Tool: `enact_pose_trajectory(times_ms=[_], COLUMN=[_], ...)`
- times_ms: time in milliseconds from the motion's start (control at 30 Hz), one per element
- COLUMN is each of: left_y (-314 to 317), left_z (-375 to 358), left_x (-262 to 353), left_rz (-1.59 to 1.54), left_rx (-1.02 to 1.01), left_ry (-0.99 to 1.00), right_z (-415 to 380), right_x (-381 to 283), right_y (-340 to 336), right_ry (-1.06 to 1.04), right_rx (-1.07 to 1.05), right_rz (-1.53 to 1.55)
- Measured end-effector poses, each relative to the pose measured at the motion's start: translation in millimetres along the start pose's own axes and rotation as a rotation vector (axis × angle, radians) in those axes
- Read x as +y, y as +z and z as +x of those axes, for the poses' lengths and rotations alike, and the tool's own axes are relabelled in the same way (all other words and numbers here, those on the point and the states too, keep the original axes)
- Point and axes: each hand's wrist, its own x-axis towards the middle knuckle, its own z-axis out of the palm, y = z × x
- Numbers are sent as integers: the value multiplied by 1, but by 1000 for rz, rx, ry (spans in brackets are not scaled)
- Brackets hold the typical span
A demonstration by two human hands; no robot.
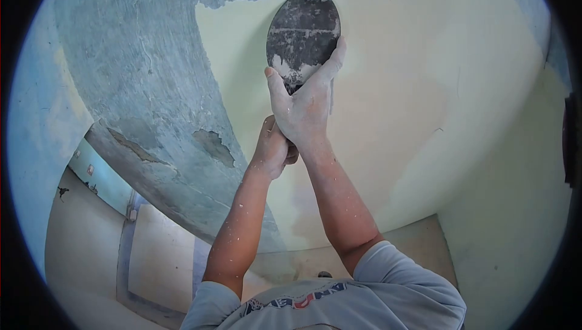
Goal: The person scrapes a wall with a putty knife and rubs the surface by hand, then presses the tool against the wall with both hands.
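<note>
A flat, black, oval paddle-shaped tool, smeared with whitish patches, is held up at the wall. My right hand, coated in pale dust, presses on its lower back, with the thumb along the left edge and a finger up the right edge. Below it, my left hand is closed with the fingers curled, where the tool's handle runs down; the handle itself is hidden by my right palm and wrist. Around the tool is a pale cream-green coated area of the wall, beside rougher blue-grey surface.
Chipped patches mark the blue-grey surface near its lower edge. To the lower left is an opening showing another wall and a pale panel. A dark object is on the right wall. Floor shows below.
</note>
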Motion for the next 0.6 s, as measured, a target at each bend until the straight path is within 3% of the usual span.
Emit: enact_pose_trajectory(times_ms=[233, 467, 600], left_y=[-14, -17, -17], left_z=[-18, -28, -29], left_x=[-43, -45, -44], left_rz=[-1, -21, -8], left_rx=[13, 10, 18], left_ry=[-59, -74, -82], right_z=[-40, -49, -49], right_x=[8, 2, 0], right_y=[-10, -10, -10], right_ry=[16, 110, 94], right_rx=[-43, -68, -77], right_rz=[20, 119, 25])
